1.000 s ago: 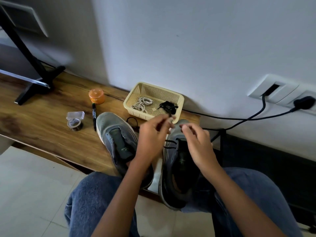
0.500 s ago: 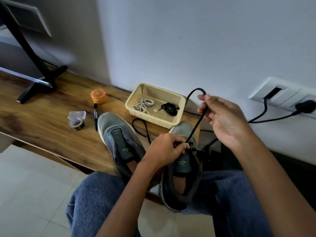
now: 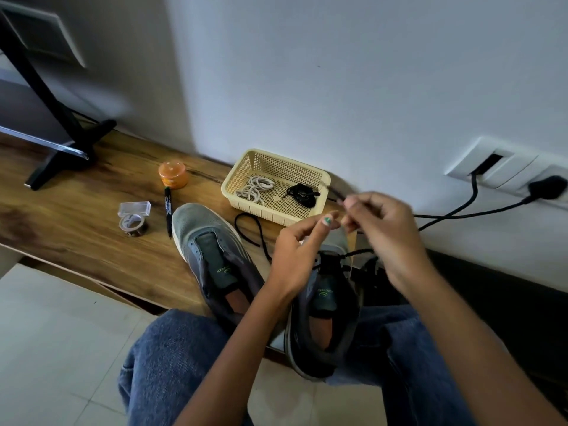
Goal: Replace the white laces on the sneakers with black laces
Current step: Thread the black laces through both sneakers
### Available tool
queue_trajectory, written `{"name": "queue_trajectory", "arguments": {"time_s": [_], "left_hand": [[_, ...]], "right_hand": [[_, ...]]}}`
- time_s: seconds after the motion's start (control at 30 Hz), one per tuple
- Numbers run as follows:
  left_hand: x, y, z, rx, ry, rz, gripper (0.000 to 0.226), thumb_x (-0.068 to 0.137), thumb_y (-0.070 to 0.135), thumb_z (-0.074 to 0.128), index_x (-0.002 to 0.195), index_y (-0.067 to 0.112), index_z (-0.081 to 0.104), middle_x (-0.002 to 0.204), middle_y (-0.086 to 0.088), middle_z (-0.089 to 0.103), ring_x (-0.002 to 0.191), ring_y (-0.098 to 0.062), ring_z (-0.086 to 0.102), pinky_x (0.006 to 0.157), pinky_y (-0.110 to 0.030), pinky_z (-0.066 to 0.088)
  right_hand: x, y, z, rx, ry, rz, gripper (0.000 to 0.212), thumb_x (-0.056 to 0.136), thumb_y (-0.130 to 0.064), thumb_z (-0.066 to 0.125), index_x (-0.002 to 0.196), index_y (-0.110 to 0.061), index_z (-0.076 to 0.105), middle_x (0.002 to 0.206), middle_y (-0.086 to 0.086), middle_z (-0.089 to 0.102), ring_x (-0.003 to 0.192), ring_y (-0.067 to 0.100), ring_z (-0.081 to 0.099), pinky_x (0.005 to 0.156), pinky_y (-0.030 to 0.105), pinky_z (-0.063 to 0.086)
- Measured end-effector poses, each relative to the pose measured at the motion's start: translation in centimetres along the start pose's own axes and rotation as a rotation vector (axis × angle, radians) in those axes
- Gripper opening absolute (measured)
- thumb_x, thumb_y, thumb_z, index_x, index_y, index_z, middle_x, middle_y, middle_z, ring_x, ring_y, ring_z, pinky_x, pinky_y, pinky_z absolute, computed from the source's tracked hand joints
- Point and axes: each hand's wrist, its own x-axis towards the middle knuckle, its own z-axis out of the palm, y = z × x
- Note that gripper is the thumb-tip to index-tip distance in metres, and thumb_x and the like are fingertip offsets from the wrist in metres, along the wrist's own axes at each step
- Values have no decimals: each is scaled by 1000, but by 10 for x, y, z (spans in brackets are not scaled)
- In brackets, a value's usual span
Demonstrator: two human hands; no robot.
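Right sneaker (image 3: 325, 305), nearest, on the lap: black lace (image 3: 358, 253) crosses only its toe-end eyelets. Change from half a second back: right hand (image 3: 379, 224) has dropped from its high pull and now pinches the lace end beside the left hand (image 3: 299, 253), whose fingers are curled; what they grip is hidden. Judged: slack drawn, next eyelet pending. Left of that shoe, the left sneaker (image 3: 212, 256) is unlaced. Beyond: lace tail (image 3: 250, 229), basket (image 3: 278, 210) with white laces (image 3: 255, 189), marker (image 3: 168, 210), tape (image 3: 132, 224). Nothing obstructs.
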Motion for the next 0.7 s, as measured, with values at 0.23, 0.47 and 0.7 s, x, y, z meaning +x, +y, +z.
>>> {"name": "queue_trajectory", "arguments": {"time_s": [0.23, 0.47, 0.7], "left_hand": [[0, 7, 4, -297, 214, -111, 18, 96, 11, 55, 99, 6, 72, 88, -6, 74, 84, -14, 70, 79, -27, 58], [13, 18, -53, -84, 1044, 96, 33, 106, 24, 28, 96, 17, 59, 68, 11, 49, 55, 3, 43, 56, -16, 38], [4, 1, -34, 414, 735, 180, 32, 103, 23, 27, 102, 23, 59, 77, 5, 53, 61, -2, 44, 57, -19, 37]], "right_hand": [[-22, 41, 32, -235, -37, -60, 7, 90, -16, 64, 84, -19, 66, 74, -4, 68, 71, 5, 64, 69, 25, 47], [-34, 61, 5, -445, 120, -50, 8, 86, -20, 66, 92, -24, 63, 97, -5, 60, 93, 15, 57, 87, 35, 48], [-48, 87, -5, -485, 20, 173, 30, 82, -24, 74, 109, -14, 68, 85, -5, 66, 77, -2, 58, 60, 3, 40]]}}
